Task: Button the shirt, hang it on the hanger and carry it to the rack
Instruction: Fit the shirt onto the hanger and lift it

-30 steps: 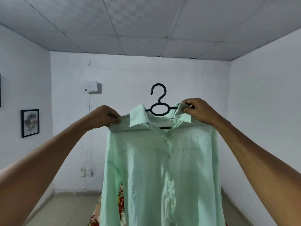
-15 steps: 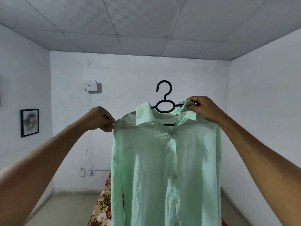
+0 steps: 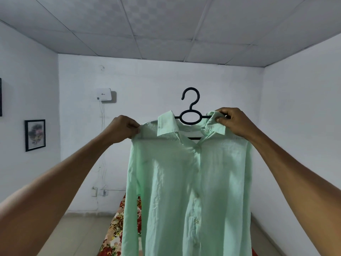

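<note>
Mint-green cotton, the shirt (image 3: 190, 182) is hanging in the air at chest height on the black hanger (image 3: 191, 115), its placket buttoned down the front. The left hand (image 3: 122, 129) is pinching the shoulder seam with curled fingers; the right hand (image 3: 233, 121) is gripping the collar and the hanger arm together. To seat it well, the person is probably best easing the left shoulder outward over the hidden hanger end, keeping the hook upright and the collar level, since thin cloth is liable to slide off. Below, a flowered bed cover (image 3: 114, 231) is showing on a tiled floor; white walls are carrying a framed picture (image 3: 35, 134) and a small white box (image 3: 104, 94). No rack is showing.
</note>
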